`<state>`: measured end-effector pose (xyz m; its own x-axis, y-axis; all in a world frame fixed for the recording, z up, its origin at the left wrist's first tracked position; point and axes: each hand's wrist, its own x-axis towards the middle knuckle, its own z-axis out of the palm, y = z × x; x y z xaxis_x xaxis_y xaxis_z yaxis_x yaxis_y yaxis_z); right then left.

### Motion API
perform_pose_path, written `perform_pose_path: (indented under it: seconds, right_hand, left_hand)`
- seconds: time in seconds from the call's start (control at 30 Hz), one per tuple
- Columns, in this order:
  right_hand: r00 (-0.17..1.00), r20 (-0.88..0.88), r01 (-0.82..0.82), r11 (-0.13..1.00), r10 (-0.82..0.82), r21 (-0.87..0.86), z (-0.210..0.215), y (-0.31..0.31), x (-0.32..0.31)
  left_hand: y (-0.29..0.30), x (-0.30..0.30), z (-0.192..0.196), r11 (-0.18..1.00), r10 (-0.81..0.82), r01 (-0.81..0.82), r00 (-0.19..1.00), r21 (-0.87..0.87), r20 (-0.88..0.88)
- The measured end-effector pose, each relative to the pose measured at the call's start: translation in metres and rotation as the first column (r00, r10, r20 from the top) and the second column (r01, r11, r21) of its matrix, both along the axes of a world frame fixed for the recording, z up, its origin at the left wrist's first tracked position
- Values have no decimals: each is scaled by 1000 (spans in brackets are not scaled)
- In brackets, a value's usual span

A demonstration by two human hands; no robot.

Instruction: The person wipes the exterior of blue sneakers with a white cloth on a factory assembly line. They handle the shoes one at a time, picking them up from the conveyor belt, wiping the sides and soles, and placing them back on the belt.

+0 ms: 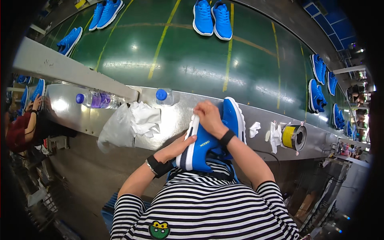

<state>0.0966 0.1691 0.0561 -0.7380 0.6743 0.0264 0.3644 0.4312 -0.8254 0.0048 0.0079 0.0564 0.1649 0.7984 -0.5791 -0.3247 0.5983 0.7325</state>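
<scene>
head view: see blue shoe (pixel 201 151) between both hands, clamped by left hand (pixel 175 148) at the sole edge, met near the toe by curled right hand (pixel 210 117), cannot tell if gripping; just right, second shoe (pixel 231 114), partly blocked by right wrist; on metal bench (pixel 173 124), crumpled white paper (pixel 145 119) and two bottles (pixel 102 100) at left, tin (pixel 290 137) at right; further out, green belt (pixel 180 60)
</scene>
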Motion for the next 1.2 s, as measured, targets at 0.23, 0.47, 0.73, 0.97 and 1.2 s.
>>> perform_pose_path:
  seconds: [0.23,0.47,0.73,0.97,1.2]
  right_hand:
    - [989,84,-117,990,123,-75,15,-17,-6]
    - [996,92,-11,999,6,53,-5,9,-7]
    - [998,63,-23,999,25,-36,-2,12,-8]
    - [1000,21,-9,996,11,-92,-5,21,-6]
    - [997,35,-62,994,65,-87,-9,19,-1]
  left_hand:
    - [-4,-2,-21,995,31,-23,997,101,-75]
    - [1,-2,-10,998,-2,8,994,57,-107]
    - [-1,3,-12,999,-26,30,987,24,-157]
    - [3,8,-6,1000,-21,23,985,12,-174]
    - [1,13,-3,998,-53,59,969,16,-242]
